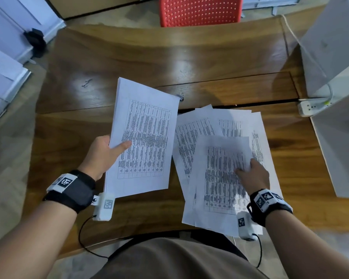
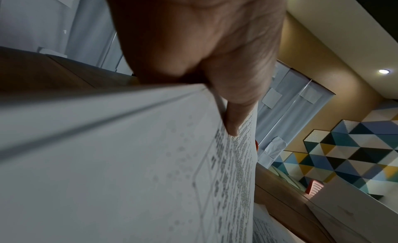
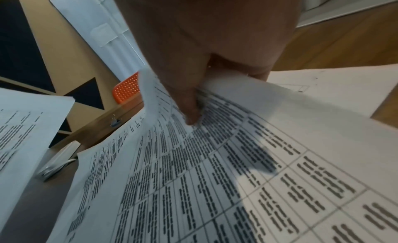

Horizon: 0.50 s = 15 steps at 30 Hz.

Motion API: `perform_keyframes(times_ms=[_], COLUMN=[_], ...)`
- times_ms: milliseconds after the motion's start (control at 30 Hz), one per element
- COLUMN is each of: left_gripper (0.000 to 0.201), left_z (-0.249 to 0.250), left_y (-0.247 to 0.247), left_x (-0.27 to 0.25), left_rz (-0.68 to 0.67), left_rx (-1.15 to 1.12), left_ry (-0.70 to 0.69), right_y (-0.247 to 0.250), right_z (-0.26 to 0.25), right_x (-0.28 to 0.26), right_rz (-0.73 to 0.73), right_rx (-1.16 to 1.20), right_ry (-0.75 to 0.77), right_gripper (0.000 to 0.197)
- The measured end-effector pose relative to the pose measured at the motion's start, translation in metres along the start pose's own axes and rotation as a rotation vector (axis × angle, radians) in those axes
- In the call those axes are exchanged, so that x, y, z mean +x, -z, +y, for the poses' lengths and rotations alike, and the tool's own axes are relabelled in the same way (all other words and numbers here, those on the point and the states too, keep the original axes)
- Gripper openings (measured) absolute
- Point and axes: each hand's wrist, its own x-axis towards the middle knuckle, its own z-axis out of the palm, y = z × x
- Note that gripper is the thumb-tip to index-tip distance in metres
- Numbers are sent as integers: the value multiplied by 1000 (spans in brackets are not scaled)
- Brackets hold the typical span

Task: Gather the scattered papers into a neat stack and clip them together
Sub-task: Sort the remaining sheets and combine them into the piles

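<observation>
My left hand (image 1: 107, 152) holds a gathered stack of printed sheets (image 1: 143, 137) above the wooden table (image 1: 129, 61), thumb on top and fingers underneath; in the left wrist view the thumb (image 2: 233, 120) presses the stack (image 2: 129, 170). To the right, several loose printed sheets (image 1: 191, 137) lie fanned on the table. My right hand (image 1: 250, 174) pinches the top loose sheet (image 1: 220, 178) at its right edge, and the paper curls up there (image 3: 237, 86). A small binder clip (image 1: 181, 96) lies on the table just past the stack's far corner, seen also as the clip (image 3: 115, 121).
A red perforated chair (image 1: 199, 11) stands beyond the table's far edge. A white power strip (image 1: 312, 106) with a cable and large white boxes (image 1: 334, 47) occupy the right side. White cabinets (image 1: 6, 37) stand to the left.
</observation>
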Motion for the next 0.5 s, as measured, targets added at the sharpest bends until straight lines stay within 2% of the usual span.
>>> perform_keyframes(times_ms=[100, 233, 300, 400, 500], left_gripper=[13, 6, 9, 20, 17], left_z=[-2, -2, -3, 0, 1], left_y=[4, 11, 16, 20, 24], left_x=[-6, -16, -21, -31, -38], left_rz=[28, 46, 58, 62, 60], left_rx=[-1, 2, 20, 33, 25], left_ry=[19, 54, 53, 46, 55], right_y=[2, -7, -16, -30, -36], right_z=[-16, -53, -69, -78, -80], right_x=[6, 30, 41, 49, 49], right_rz=[-67, -76, -82, -137, -159], right_rx=[41, -95, -204, -314, -161], right_ry=[154, 342, 323, 228, 172], right_gripper=[20, 16, 22, 48, 62])
